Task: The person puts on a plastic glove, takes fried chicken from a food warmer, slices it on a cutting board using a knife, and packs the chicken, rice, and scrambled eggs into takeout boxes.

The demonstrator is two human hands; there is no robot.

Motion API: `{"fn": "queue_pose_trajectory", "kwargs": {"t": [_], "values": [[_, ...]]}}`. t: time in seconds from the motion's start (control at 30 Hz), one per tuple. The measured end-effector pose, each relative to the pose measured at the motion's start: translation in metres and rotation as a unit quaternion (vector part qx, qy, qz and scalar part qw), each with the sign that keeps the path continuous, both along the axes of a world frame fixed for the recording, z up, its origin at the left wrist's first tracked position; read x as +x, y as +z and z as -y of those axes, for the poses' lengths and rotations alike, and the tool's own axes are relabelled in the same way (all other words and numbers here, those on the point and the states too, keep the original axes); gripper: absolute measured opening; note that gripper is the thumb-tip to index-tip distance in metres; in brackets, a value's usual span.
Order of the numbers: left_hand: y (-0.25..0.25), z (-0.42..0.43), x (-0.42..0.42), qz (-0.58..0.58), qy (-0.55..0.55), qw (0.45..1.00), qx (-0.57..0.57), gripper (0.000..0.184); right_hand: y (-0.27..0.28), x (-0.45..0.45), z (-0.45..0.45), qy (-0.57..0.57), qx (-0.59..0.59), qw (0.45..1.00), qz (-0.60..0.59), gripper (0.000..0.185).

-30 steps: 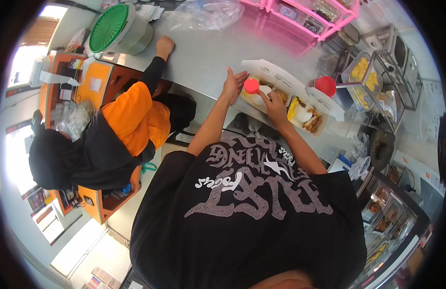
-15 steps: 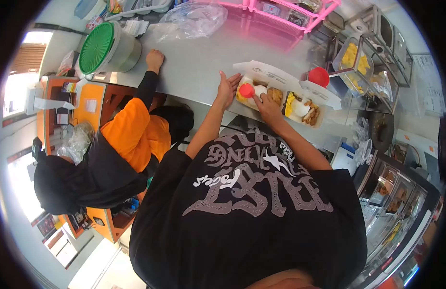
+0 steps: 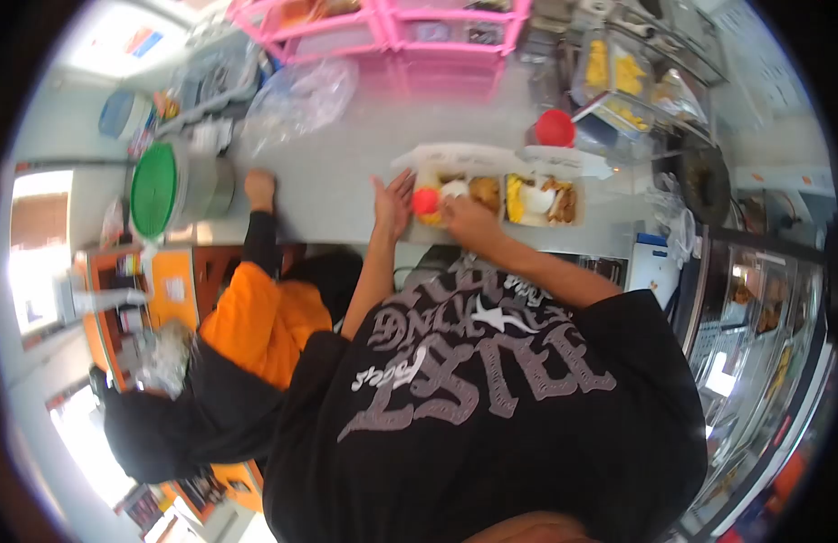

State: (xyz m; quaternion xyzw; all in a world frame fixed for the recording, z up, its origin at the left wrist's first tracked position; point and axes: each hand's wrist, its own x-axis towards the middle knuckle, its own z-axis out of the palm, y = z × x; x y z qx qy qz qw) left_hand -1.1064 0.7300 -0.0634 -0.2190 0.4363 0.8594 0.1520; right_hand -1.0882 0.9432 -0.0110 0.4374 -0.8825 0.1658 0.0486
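Observation:
Two meal boxes with raised white flaps stand side by side on the steel counter. In the left box (image 3: 485, 222) are a white mound (image 3: 455, 189), yellow food and brown fried-looking pieces. The right box (image 3: 543, 222) holds yellow strips, a white mound and browned pieces. A small round red item (image 3: 426, 200) lies over the left box's left end. My left hand (image 3: 394, 204) is open beside that end, fingers apart. Over the left box's front, my right hand (image 3: 471, 223) has its fingers closed close to the red item; what they pinch is hidden.
A red cup (image 3: 555, 128) stands behind the right box. Clear food bins (image 3: 615, 77) are at the back right, pink baskets (image 3: 383, 27) at the back. A green-lidded tub (image 3: 156, 190) sits left. Another person's hand (image 3: 260, 190) rests on the counter.
My view has shifted, so boxes and counter appear lower and further left. My right hand stays at the left box, its fingers slightly higher against the red item. My left hand remains beside it.

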Motion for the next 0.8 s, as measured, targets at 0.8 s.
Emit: {"fn": "queue_pose_trajectory", "kwargs": {"t": [0.8], "values": [[0.009, -0.036, 0.002, 0.037, 0.084, 0.987, -0.135, 0.078, -0.003, -0.209, -0.345, -0.554, 0.104, 0.822, 0.079, 0.05]]}}
